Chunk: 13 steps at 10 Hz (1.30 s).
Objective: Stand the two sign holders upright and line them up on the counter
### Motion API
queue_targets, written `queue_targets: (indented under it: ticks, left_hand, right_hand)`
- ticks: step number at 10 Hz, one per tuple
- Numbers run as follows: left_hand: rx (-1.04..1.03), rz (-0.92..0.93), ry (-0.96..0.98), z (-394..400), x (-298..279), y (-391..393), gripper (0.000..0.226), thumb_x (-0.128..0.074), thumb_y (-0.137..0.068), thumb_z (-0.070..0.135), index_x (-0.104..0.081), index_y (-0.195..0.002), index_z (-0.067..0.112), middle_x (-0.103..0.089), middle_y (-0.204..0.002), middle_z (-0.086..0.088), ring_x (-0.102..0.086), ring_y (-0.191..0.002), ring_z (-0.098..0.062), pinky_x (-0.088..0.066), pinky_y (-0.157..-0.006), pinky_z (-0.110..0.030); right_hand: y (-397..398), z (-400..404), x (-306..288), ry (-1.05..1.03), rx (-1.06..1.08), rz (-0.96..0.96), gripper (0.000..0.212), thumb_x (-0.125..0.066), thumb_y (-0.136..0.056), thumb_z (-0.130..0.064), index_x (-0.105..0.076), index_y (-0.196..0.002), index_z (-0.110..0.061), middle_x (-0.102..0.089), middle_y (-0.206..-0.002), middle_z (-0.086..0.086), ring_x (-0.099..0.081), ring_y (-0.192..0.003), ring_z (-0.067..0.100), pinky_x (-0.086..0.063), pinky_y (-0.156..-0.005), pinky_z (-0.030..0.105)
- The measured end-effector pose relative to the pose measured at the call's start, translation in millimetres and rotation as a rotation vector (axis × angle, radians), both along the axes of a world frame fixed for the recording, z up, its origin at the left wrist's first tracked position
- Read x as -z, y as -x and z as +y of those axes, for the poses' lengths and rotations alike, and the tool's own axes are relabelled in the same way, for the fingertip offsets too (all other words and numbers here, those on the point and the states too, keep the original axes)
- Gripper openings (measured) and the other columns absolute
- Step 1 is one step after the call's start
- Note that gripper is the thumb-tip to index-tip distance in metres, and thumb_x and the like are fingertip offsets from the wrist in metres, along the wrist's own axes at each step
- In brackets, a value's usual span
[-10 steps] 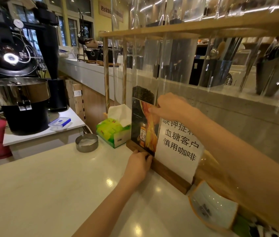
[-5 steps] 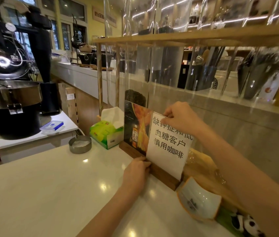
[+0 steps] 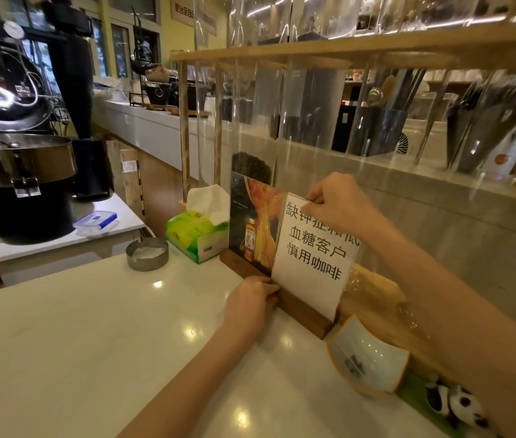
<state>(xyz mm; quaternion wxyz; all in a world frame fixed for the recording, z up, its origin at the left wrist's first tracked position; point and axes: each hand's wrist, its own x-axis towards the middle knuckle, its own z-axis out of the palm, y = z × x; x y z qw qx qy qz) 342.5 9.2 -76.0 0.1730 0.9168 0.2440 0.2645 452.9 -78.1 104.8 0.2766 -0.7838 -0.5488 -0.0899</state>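
Two sign holders stand upright side by side on wooden bases at the back of the white counter (image 3: 92, 327). The left sign holder (image 3: 252, 229) shows a dark picture with a bottle. The right sign holder (image 3: 313, 257) holds a white sheet with black Chinese characters. Their wooden bases (image 3: 305, 312) form one line along a clear screen. My left hand (image 3: 250, 303) grips the front of the base where the two meet. My right hand (image 3: 339, 207) pinches the top edge of the white sign.
A green tissue box (image 3: 195, 235) and a round metal ashtray (image 3: 147, 253) sit left of the signs. A white-and-orange dish (image 3: 369, 358) and a panda toy (image 3: 459, 403) lie to the right. A coffee roaster (image 3: 19, 172) stands at far left. A wooden rack (image 3: 345, 47) rises behind.
My right hand slid from the left sign's top to the white sign's top edge. The view shifted slightly; both signs stay upright and my left hand stays on the base.
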Motion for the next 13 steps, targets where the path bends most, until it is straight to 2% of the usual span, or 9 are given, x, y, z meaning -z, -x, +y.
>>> queue_targets:
  ticks: [3,6,8,9,10,11,12,13]
  left_hand:
    - [-0.015,-0.007,-0.015,-1.3,1.4,0.7,0.030,-0.053,-0.085,0.022,-0.059,-0.114,0.023,-0.059,-0.125,-0.002,-0.047,-0.118,-0.019,-0.042,-0.091,-0.033]
    - [-0.003,0.026,-0.049,-1.5,1.6,1.3,0.030,-0.050,-0.087,0.021,-0.059,-0.115,0.021,-0.057,-0.127,-0.003,-0.046,-0.120,-0.020,-0.044,-0.094,-0.034]
    - [-0.012,0.045,-0.075,-3.8,0.2,1.5,0.031,-0.048,-0.088,0.023,-0.056,-0.118,0.023,-0.055,-0.130,-0.002,-0.045,-0.121,-0.018,-0.042,-0.095,-0.030]
    - [-0.018,0.058,-0.092,-6.7,-0.7,3.3,0.031,-0.048,-0.088,0.023,-0.056,-0.118,0.024,-0.054,-0.130,-0.001,-0.046,-0.121,-0.019,-0.044,-0.093,-0.030]
    - [-0.011,0.067,-0.067,-7.3,-1.2,3.1,0.031,-0.048,-0.088,0.025,-0.057,-0.117,0.023,-0.053,-0.131,-0.002,-0.046,-0.121,-0.019,-0.043,-0.093,-0.031]
    - [0.020,0.147,0.052,-9.0,-8.1,5.8,0.035,-0.048,-0.087,0.033,-0.055,-0.118,0.019,-0.050,-0.133,-0.004,-0.045,-0.121,-0.021,-0.040,-0.096,-0.033]
    - [0.058,0.262,0.176,-10.9,-15.4,12.5,0.050,-0.038,-0.087,0.047,-0.037,-0.132,0.024,-0.032,-0.147,-0.003,-0.036,-0.130,-0.022,-0.034,-0.103,-0.036]
    - [0.015,0.191,0.234,-12.1,-28.7,22.8,0.054,-0.035,-0.088,0.050,-0.027,-0.136,0.028,-0.027,-0.150,-0.002,-0.035,-0.131,-0.022,-0.034,-0.103,-0.037]
  right_hand:
    - [0.0,1.6,-1.1,0.013,0.012,-0.024,0.015,-0.065,-0.079,-0.012,-0.068,-0.090,-0.001,-0.072,-0.089,0.015,-0.055,-0.059,0.009,-0.039,-0.047,0.011]
    - [4.2,-0.4,-0.8,-0.001,-0.001,-0.069,0.013,-0.063,-0.080,-0.008,-0.068,-0.088,0.001,-0.072,-0.087,0.016,-0.064,-0.070,0.019,-0.049,-0.055,0.019]
    - [4.2,-0.5,-0.6,0.016,0.017,-0.062,0.014,-0.064,-0.080,-0.009,-0.067,-0.090,0.000,-0.071,-0.089,0.016,-0.059,-0.066,0.015,-0.047,-0.053,0.016]
    - [5.8,-1.4,-1.0,0.036,0.020,-0.069,0.015,-0.062,-0.081,-0.011,-0.066,-0.090,0.000,-0.071,-0.088,0.016,-0.063,-0.066,0.018,-0.054,-0.056,0.024]
    - [4.9,-0.7,-0.8,0.059,0.033,-0.117,0.015,-0.060,-0.082,-0.012,-0.065,-0.089,0.000,-0.070,-0.085,0.016,-0.065,-0.069,0.024,-0.059,-0.064,0.041]
    - [8.2,-0.7,-0.3,0.134,0.065,-0.192,0.017,-0.056,-0.085,-0.016,-0.062,-0.090,-0.001,-0.068,-0.086,0.016,-0.063,-0.069,0.025,-0.057,-0.060,0.040]
    - [14.5,-3.5,1.4,0.116,0.058,-0.307,0.025,-0.055,-0.087,-0.024,-0.055,-0.099,-0.002,-0.064,-0.092,0.014,-0.056,-0.070,0.022,-0.043,-0.051,0.027]
    - [25.9,-12.0,7.5,-0.060,0.008,-0.352,0.035,-0.053,-0.087,-0.026,-0.048,-0.116,-0.007,-0.061,-0.110,0.014,-0.056,-0.095,0.026,-0.040,-0.070,0.027]
